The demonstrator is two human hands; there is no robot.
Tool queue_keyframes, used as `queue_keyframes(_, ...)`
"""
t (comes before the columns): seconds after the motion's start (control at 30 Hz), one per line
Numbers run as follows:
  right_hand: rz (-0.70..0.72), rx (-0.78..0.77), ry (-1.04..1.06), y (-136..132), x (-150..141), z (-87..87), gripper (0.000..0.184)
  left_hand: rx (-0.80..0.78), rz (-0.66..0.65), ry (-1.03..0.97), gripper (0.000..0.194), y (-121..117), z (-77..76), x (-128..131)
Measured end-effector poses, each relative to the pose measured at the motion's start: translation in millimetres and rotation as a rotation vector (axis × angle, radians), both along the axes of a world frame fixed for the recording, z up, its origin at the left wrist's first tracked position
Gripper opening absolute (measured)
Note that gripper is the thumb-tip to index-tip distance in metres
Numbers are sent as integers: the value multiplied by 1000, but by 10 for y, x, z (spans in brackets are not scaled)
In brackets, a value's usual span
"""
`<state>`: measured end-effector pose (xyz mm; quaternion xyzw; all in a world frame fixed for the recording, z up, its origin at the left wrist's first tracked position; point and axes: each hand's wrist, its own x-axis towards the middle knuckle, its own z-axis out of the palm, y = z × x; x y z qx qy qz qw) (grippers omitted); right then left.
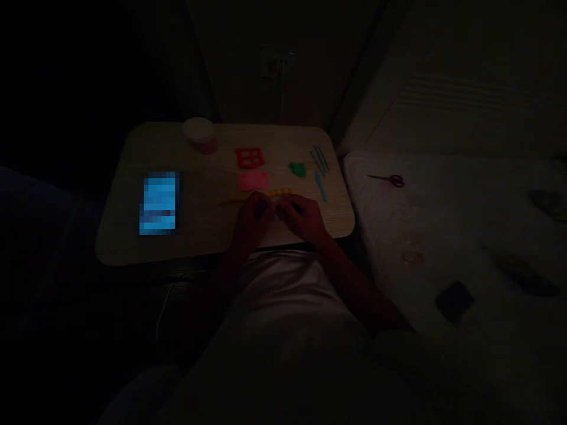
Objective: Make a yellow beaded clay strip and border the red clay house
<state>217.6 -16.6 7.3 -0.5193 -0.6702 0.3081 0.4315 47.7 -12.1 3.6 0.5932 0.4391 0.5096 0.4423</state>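
In the dim light, my left hand [257,213] and my right hand [302,213] meet over the front of a small wooden table [204,218]. Both have their fingers pinched together around something small and dark that I cannot make out. Just beyond them lies a row of orange balls [280,192], partly hidden by the hands. Behind that are a pink moulded piece [253,180] and a red frame with square openings [250,157]. A green lump [298,169], perhaps modelling clay, sits to the right, beside a blue modelling knife [321,186] and several thin blue sticks [322,159].
A lidded tub [200,134] stands at the table's back left, and a lit screen [158,203] lies at the left. Scissors [390,180] and a dark square object [455,301] rest on the pale surface at the right. A wall socket [277,64] holds a plug.
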Motion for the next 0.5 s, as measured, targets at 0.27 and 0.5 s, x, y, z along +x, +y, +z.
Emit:
queue_keyframes(0.27, 6, -12, -5, 12, 6, -28, 29, 13, 2, 27, 11, -7, -3, -9)
queue_keyframes(0.5, -2, -24, -6, 1, 2, -32, 33, 21, -6, 26, 12, 5, -24, -12)
